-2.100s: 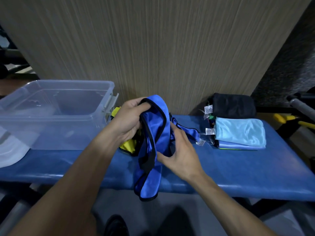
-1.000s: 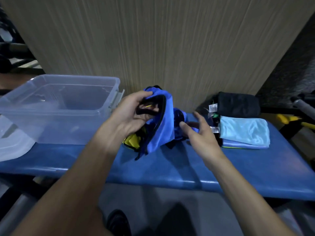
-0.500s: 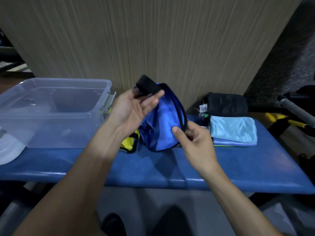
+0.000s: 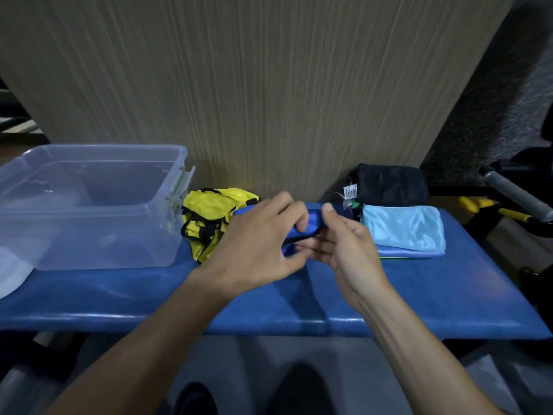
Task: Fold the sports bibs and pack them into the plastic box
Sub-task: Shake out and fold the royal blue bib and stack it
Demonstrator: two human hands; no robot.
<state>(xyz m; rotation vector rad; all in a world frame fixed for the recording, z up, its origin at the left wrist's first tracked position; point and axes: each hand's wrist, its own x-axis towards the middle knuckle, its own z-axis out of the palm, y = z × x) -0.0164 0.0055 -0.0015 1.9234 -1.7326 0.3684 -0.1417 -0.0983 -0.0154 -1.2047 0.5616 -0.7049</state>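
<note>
A royal-blue bib with black trim [image 4: 314, 220] is bunched small between both hands over the blue bench. My left hand [image 4: 257, 244] curls over it from the left and grips it. My right hand [image 4: 344, 247] pinches its right end with thumb and fingers. Most of the bib is hidden by the hands. A crumpled yellow bib with black trim [image 4: 209, 217] lies just left of them, beside the clear plastic box [image 4: 167, 235], whose top is open and which looks empty. At the right, folded bibs sit in a stack: light blue [image 4: 404, 229] on top, black [image 4: 389, 184] behind.
The padded blue bench [image 4: 449, 295] runs along a wood-grain wall [image 4: 269, 85]. A clear lid [image 4: 12, 271] lies at the far left edge. Gym equipment with a grey handle [image 4: 514, 196] and yellow parts stands right of the bench. Grey floor lies below.
The blue bib was held up and spread between the hands; now it is gathered into a small bundle low over the bench, uncovering the yellow bib behind. Both hands have closed in on it.
</note>
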